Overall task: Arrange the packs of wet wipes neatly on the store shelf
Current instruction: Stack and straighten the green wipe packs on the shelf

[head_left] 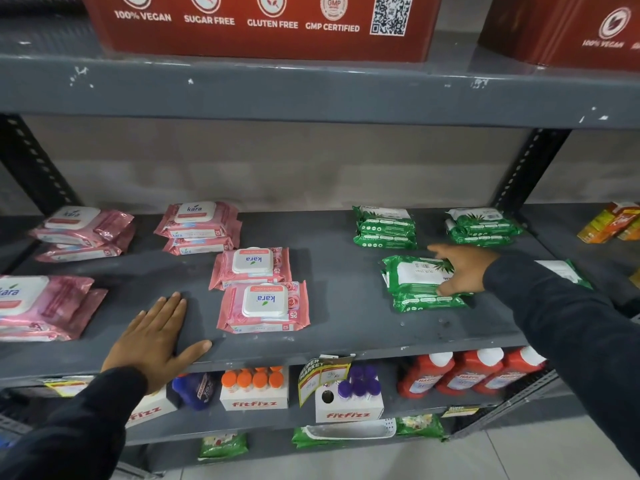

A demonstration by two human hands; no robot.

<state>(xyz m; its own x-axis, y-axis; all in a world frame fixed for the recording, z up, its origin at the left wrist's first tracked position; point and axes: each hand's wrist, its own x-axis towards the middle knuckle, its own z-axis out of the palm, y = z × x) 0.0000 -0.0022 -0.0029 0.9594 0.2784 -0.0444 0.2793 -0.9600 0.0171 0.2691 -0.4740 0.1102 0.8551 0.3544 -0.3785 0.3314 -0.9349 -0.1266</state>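
Note:
Pink Kara wipes packs lie on the grey shelf [346, 327]: two stacks at the back [199, 223] [81, 226], one stack at the front left [38, 303], and two stacks turned around in the middle [251, 266] [263, 303]. Green wipes packs sit in two back stacks [384, 225] [483, 225]. My right hand [464, 268] spans the top pack of a nearer green stack [412, 275], index finger at its far edge, thumb at its front edge. My left hand [156, 336] lies flat on the shelf's front edge, holding nothing.
Another green pack [562, 271] shows partly behind my right sleeve. Red cartons [263, 26] stand on the shelf above. Orange packets [613, 223] lie at the far right. Below are FitFizz boxes [254, 389] and red bottles [467, 372]. Slotted uprights frame the bay.

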